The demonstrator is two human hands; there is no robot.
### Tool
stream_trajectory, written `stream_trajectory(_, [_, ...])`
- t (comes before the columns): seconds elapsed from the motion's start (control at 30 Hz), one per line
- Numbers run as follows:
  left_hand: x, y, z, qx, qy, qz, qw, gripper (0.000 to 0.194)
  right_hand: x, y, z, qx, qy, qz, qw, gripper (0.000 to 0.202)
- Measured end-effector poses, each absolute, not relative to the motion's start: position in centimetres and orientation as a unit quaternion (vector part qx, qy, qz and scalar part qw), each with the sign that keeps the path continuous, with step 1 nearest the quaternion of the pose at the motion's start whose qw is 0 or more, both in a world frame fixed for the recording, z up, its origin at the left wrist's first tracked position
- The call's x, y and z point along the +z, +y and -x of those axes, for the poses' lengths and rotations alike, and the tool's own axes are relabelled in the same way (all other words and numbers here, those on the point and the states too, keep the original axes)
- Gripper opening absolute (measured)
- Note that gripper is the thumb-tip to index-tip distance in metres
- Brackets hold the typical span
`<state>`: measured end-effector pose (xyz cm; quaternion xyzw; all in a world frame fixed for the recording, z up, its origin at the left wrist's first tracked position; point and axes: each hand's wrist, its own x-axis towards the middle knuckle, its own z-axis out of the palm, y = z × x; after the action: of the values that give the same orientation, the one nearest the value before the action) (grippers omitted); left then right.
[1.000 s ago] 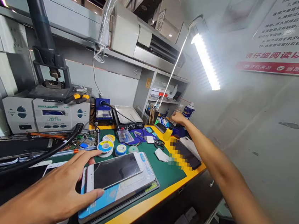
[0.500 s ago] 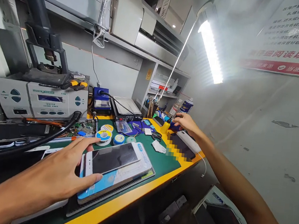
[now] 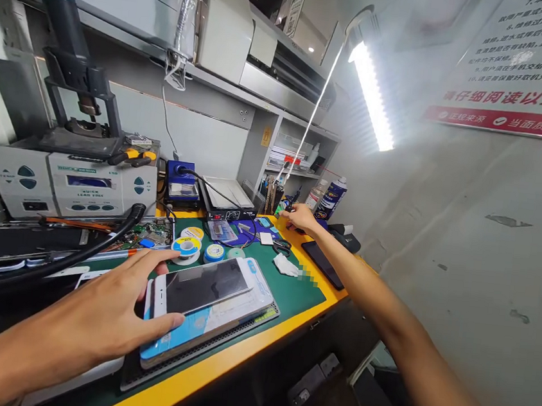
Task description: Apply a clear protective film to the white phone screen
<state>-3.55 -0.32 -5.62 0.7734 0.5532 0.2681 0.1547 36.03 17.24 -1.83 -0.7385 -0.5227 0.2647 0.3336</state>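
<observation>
A white-framed smartphone (image 3: 208,289) with a dark screen lies on a blue-and-white flat box (image 3: 255,301). My left hand (image 3: 113,299) spans the phone's left end, thumb along the near edge and fingers at the far corner. Under the box is a grey perforated plate (image 3: 136,379). At the back right of the bench, my right hand (image 3: 301,218) has its fingers bent together beside the pen holder (image 3: 274,198). A dark slender tool (image 3: 296,194) stands up just behind those fingers; what they grip, if anything, I cannot make out.
Solder spools (image 3: 186,246) stand behind the phone. A crumpled tissue (image 3: 286,265), scissors (image 3: 282,247) and a dark phone (image 3: 321,264) lie to the right. A spray can (image 3: 332,198) stands by the wall. The soldering station (image 3: 93,187) and its thick black cable (image 3: 77,247) occupy the left.
My right hand has moved left and farther back, from beside the yellow bottle to near the pen holder. My left hand stays at the phone. The view has turned slightly right.
</observation>
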Motion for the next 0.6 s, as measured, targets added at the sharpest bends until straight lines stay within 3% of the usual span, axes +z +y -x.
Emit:
stream_trajectory(0.43, [-5.1, -0.9, 3.3, 0.247, 0.561, -0.776, 0.145, 0.078, 0.6, 16.8, -38.4, 0.249, -0.504, 0.81, 0.167, 0.037])
stream_trajectory(0.6, [-5.5, -0.4, 3.6, 0.251, 0.552, -0.784, 0.136, 0.077, -0.8, 18.0, -38.1, 0.24, -0.486, 0.831, 0.125, 0.036])
